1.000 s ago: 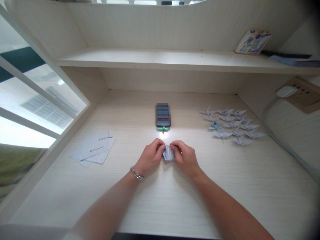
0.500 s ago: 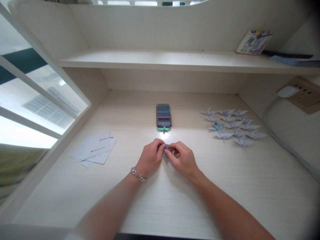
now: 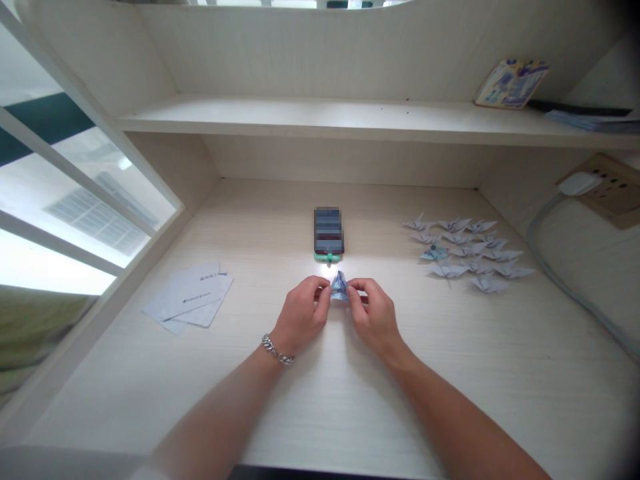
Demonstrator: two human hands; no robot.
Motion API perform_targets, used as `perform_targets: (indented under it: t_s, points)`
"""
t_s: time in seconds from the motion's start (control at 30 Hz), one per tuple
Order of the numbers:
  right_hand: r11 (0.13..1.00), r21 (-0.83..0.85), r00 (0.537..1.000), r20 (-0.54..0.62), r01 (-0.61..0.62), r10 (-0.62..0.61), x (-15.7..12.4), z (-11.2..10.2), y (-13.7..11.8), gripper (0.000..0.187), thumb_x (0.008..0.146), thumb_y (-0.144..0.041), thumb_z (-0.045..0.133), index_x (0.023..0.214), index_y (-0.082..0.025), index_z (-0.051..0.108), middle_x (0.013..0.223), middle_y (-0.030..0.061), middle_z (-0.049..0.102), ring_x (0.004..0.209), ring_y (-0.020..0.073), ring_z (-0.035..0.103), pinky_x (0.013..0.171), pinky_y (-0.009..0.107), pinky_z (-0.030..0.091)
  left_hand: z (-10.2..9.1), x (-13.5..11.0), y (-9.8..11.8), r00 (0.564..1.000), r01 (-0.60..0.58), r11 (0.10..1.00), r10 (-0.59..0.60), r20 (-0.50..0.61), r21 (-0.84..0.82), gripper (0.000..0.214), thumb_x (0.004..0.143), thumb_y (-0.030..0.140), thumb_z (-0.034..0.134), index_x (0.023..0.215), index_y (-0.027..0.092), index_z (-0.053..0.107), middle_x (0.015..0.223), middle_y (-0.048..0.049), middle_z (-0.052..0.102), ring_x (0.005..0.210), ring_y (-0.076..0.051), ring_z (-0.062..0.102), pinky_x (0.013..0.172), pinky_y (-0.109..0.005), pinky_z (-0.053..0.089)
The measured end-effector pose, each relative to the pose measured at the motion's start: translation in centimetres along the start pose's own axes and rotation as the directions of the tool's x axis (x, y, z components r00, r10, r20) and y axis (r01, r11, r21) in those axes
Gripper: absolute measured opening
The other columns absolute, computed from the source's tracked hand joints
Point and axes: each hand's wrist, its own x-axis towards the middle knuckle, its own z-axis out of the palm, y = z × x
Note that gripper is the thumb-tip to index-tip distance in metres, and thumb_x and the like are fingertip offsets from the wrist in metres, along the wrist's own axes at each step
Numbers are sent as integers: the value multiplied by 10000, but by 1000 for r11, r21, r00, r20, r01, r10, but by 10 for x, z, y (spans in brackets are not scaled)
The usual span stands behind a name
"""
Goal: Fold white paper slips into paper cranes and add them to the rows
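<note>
Between my left hand (image 3: 300,315) and my right hand (image 3: 375,312) is a small folded piece of blue-printed paper (image 3: 339,288), coming to a point away from me. Both hands pinch its lower corners with thumbs and fingertips, just above the desk. A blurred phone (image 3: 329,233) with a green stand lies flat straight ahead of the paper, a short way beyond my fingers. A silver chain bracelet (image 3: 277,350) circles my left wrist.
Several folded paper cranes (image 3: 465,250) stand in a group at the right of the light wood desk (image 3: 340,413). Printed paper sheets (image 3: 193,298) lie at the left. A shelf (image 3: 350,113) runs overhead, holding a booklet (image 3: 513,83). A cable (image 3: 550,267) runs along the right wall.
The paper, mostly hidden by my fingers half a second ago, now shows as a pointed shape rising between my hands. My hands have drawn slightly apart.
</note>
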Motion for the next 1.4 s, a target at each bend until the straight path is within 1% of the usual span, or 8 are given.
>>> perform_targets:
  t_s: [0.13, 0.33, 0.5, 0.57, 0.73, 0.93, 1.17, 1.4]
  points:
    - [1000, 10, 1000, 0, 27, -27, 0, -1, 3, 133, 861, -222, 442, 923, -186, 554, 895, 58, 590, 829, 172, 560, 685, 280, 489, 3, 0, -1, 997, 80, 957, -69, 46, -280, 196, 816, 316, 503, 894, 160, 592, 961, -81, 619, 825, -164, 598, 739, -281, 487]
    - [989, 50, 990, 23, 141, -142, 0, -2, 2, 110, 858, -182, 442, 906, -196, 540, 945, 67, 585, 904, 181, 554, 784, 318, 472, 7, 4, -10, 957, 288, 796, -261, 127, -533, 193, 740, 315, 596, 820, 142, 568, 825, -49, 613, 691, -139, 601, 649, -271, 502]
    - [983, 104, 988, 23, 148, -151, 0, -2, 1, 104, 859, -176, 446, 901, -205, 536, 955, 64, 588, 901, 179, 559, 781, 323, 473, 9, 6, -12, 928, 358, 614, -316, 197, -703, 481, 642, 150, 650, 1093, 186, 484, 908, -45, 604, 709, -127, 609, 637, -262, 499]
    - [980, 118, 986, 35, 159, -164, 1, -2, 0, 102, 858, -172, 449, 899, -208, 535, 968, 64, 590, 913, 179, 559, 797, 328, 470, 9, 5, -10, 922, 383, 593, -297, 249, -708, 545, 638, 134, 643, 1151, 189, 469, 881, -48, 622, 707, -137, 617, 645, -276, 501]
    - [971, 133, 974, 75, 201, -212, 1, -3, 1, 109, 853, -163, 458, 900, -208, 545, 1010, 70, 587, 961, 179, 552, 850, 344, 459, 10, 4, -11, 926, 377, 618, -260, 273, -690, 386, 654, 152, 623, 1037, 121, 594, 932, -95, 653, 757, -169, 623, 667, -294, 507]
    - [975, 145, 976, 109, 170, -186, 1, -1, 1, 242, 800, -190, 539, 1040, -216, 555, 1097, 83, 560, 1022, 201, 535, 863, 356, 480, 9, 6, -17, 942, 332, 724, -287, 174, -604, 368, 706, 178, 585, 1068, 121, 602, 1020, -117, 648, 844, -187, 623, 683, -277, 513]
    - [996, 87, 999, 41, 29, -33, -2, -1, -1, 215, 767, -150, 519, 961, -195, 600, 881, 47, 631, 760, 158, 609, 690, 289, 540, 11, 3, -13, 972, 230, 772, -213, 100, -593, 362, 716, 156, 561, 1076, 138, 591, 1034, -106, 653, 916, -197, 623, 753, -304, 519]
    - [985, 168, 997, 56, 38, -48, -3, -3, -5, 163, 774, -179, 541, 910, -203, 627, 885, 44, 633, 760, 155, 604, 676, 282, 532, 7, 2, -11, 981, 187, 886, -193, 30, -425, 326, 729, 192, 570, 1045, 175, 647, 1039, -74, 660, 897, -188, 622, 776, -292, 504]
